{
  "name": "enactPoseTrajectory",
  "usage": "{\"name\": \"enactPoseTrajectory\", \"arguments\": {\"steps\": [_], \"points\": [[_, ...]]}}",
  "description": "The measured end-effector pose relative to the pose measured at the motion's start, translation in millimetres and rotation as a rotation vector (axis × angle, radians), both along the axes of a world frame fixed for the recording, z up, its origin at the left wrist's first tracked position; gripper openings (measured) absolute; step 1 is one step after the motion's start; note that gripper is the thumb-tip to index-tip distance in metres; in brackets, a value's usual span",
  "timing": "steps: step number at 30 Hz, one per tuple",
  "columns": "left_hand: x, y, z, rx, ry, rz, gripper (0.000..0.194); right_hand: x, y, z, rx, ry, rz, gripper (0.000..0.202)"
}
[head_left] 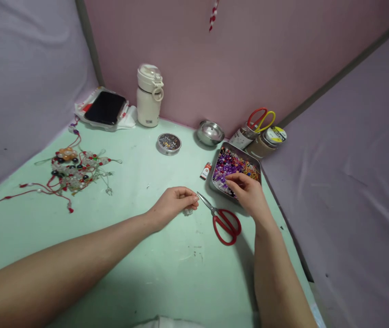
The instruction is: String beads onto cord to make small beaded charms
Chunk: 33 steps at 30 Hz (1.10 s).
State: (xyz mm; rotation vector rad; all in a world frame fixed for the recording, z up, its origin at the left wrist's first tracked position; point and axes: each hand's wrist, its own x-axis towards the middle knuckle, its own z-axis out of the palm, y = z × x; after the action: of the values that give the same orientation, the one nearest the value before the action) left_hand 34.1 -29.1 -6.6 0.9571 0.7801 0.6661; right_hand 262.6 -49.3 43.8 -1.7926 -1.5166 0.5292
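Note:
My left hand (175, 206) is closed in a pinch above the table, with a small cluster of clear beads (188, 212) hanging below its fingers. My right hand (250, 195) reaches over the near side of a metal tray (211, 186). Thumb and forefinger are brought together at the loose purple and clear beads (222, 169) inside; whatever is between the fingertips is too small to name. Between the two hands lies a pair of red-handled scissors (227, 224), blades pointing toward my left hand.
Several beaded strings (73, 168) are heaped on the left. Behind stand a cream bottle (148, 102), a phone (105, 108), a round spool (169, 143) and a steel bowl (210, 133). A lighter (206, 171) lies by the tray; jars (264, 143) stand beyond it.

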Motion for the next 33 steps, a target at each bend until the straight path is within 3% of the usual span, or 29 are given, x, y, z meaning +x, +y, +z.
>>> {"name": "enactPoseTrajectory", "arguments": {"steps": [5,10,17,25,33], "points": [[-1,0,4.0,-0.054,-0.007,0.012,0.021,10,27,10.8,-0.064,-0.332,0.087,0.011],[-2,0,8.9,-0.062,0.021,0.011,0.023,13,40,9.4,-0.075,-0.503,0.149,0.009],[-4,0,8.0,-0.018,0.045,-0.006,0.023,13,39,2.6,-0.139,-0.557,0.223,0.016],[-3,0,10.0,-0.022,0.058,-0.005,0.023,14,47,-16.8,-0.14,-0.586,0.265,0.013],[-3,-1,10.0,-0.005,0.061,-0.008,0.024,11,48,-20.5,-0.135,-0.622,0.25,0.017]]}}
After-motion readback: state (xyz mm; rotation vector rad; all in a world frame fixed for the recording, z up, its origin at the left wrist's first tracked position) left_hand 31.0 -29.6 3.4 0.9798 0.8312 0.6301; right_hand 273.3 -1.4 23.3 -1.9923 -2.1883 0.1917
